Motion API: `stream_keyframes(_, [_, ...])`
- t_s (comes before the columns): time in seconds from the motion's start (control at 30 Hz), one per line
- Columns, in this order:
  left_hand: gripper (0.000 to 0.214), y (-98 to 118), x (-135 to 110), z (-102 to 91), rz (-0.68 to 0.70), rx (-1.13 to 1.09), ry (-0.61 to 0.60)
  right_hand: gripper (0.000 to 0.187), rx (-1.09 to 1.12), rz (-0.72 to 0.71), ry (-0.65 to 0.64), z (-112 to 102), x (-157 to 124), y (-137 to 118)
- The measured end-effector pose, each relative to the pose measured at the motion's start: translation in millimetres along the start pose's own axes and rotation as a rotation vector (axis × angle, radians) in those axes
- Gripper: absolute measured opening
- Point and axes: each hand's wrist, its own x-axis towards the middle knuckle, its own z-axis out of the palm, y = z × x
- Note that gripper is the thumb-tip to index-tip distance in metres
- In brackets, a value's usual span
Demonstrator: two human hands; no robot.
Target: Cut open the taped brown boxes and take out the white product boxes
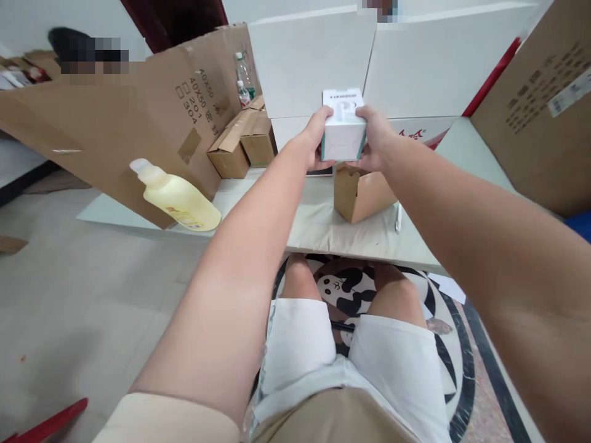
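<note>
Both my hands grip a small white box [343, 138] with teal sides and dark print on its top. My left hand [317, 138] closes on its left side, thumb near the upper edge. On the opposite side, my right hand [375, 138] holds it the same way, fingers partly hidden beneath. The box is raised above the table [314, 215]. Just below it stands a small brown carton [353, 200], partly covered by my right hand and forearm. A thin white, pen-like object [398, 217] lies to the carton's right.
A yellow bottle [180, 197] leans at the table's left end. Two small cartons [244, 141] and clear plastic bottles [244, 77] stand behind it, against a large cardboard sheet [152, 117]. White panels [318, 67] close off the back; another large cardboard piece [535, 117] stands at right.
</note>
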Motion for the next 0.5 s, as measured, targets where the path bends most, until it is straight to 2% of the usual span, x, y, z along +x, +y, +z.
stream_keyframes(0.07, [0.065, -19.1, -20.3, 5.0, 0.111, -0.035, 0.063, 0.052, 0.146, -0.033, 0.027, -10.4, -21.9, 8.7])
stream_keyframes(0.1, [0.062, -32.9, -32.9, 7.8, 0.171, -0.014, 0.135, 0.054, 0.196, -0.06, 0.053, -20.5, -35.2, 15.3])
stream_keyframes(0.17, [0.054, -68.2, -58.7, 13.3, 0.265, 0.118, 0.34, 0.059, 0.151, -0.178, 0.13, -49.8, -62.9, 36.5])
stream_keyframes(0.2, [0.048, -88.6, -69.9, 15.6, 0.282, 0.218, 0.405, 0.061, 0.122, -0.242, 0.191, -67.9, -75.4, 52.1])
stream_keyframes(0.27, [0.041, -131.2, -85.0, 19.8, 0.206, 0.401, 0.448, 0.06, 0.087, -0.303, 0.335, -107.4, -93.9, 92.9])
stream_keyframes(0.33, [0.037, -169.7, -87.9, 24.3, 0.141, 0.492, 0.459, 0.056, 0.091, -0.221, 0.575, -146.3, -100.4, 140.7])
stream_keyframes(0.4, [0.035, -198.5, -81.1, 31.6, 0.132, 0.542, 0.418, 0.05, -0.055, 0.02, 0.633, -180.3, -93.5, 185.4])
stream_keyframes(0.5, [0.039, -221.2, -65.2, 49.1, 0.11, 0.668, 0.34, 0.042, -0.241, 0.2, 0.637, -219.2, -61.3, 230.1])
